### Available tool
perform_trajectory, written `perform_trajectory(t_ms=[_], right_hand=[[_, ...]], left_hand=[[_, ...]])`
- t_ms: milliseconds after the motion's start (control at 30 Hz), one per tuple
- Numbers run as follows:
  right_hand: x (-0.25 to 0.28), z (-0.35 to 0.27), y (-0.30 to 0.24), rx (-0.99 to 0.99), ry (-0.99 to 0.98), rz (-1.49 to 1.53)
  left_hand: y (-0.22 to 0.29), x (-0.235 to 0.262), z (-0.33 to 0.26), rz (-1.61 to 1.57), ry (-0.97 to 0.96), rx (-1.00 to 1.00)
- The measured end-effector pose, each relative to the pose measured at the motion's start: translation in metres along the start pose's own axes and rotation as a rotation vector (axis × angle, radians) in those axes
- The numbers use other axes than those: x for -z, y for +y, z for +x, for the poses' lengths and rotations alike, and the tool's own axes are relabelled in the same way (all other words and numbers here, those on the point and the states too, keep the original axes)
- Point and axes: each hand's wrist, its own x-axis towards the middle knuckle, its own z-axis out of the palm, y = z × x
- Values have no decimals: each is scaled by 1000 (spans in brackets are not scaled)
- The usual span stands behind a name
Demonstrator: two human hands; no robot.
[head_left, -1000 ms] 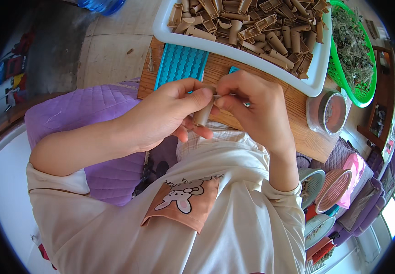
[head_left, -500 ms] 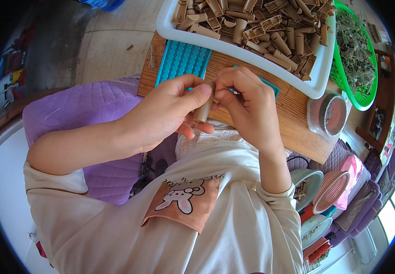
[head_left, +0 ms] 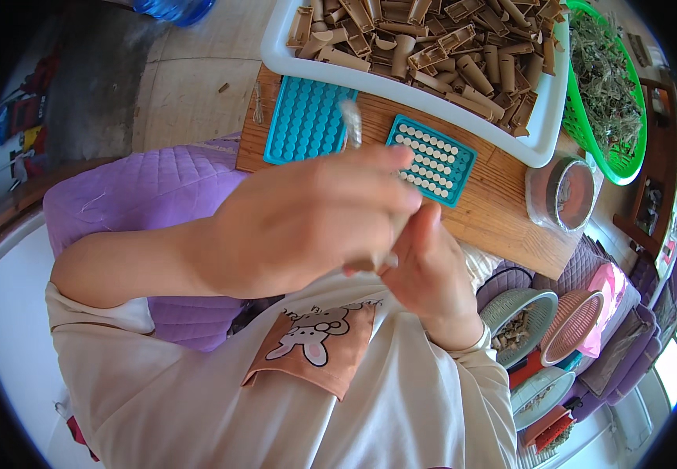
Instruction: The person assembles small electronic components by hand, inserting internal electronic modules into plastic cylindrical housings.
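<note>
My left hand (head_left: 311,215) is smeared by motion, its fingers curled in front of my body. A pale, shiny, blurred thing (head_left: 352,123) sticks up beyond its knuckles; I cannot make out its kind. My right hand (head_left: 432,266) is close against it, thumb raised, fingers mostly hidden. Between the two hands a little of a brown plastic tube piece (head_left: 370,261) shows, apparently held in the right one. Behind them on the table lies a teal tray (head_left: 470,168) with rows of small white discs. Left of it is a teal tray with rows of round cells (head_left: 307,117).
A white bin (head_left: 401,95) full of brown tube pieces stands on the wooden table (head_left: 503,211). Beside it are a green basket (head_left: 628,168) of dried plant matter and a round container (head_left: 573,195). Several baskets, one grey-green (head_left: 546,305), stand at the right. Purple quilted seating (head_left: 135,187) is at the left.
My left hand has swung right and over the right hand, which has turned and dropped nearer my body. The disc tray is now uncovered, and the shiny thing has come into view.
</note>
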Motion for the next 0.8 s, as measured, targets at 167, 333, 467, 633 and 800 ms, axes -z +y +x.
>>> perform_trajectory(t_ms=[167,333,467,633,800], right_hand=[[-5,3,3,399,-147,-88],[1,10,9,738,-45,-434],[-11,21,20,836,-129,-582],[-13,21,25,801,-94,-611],[0,20,32,660,-112,-484]], left_hand=[[-1,-6,0,225,180,-314],[6,6,0,-152,-14,259],[5,-3,-2,-463,-68,449],[10,2,5,-302,-89,404],[9,0,3,-235,-199,515]])
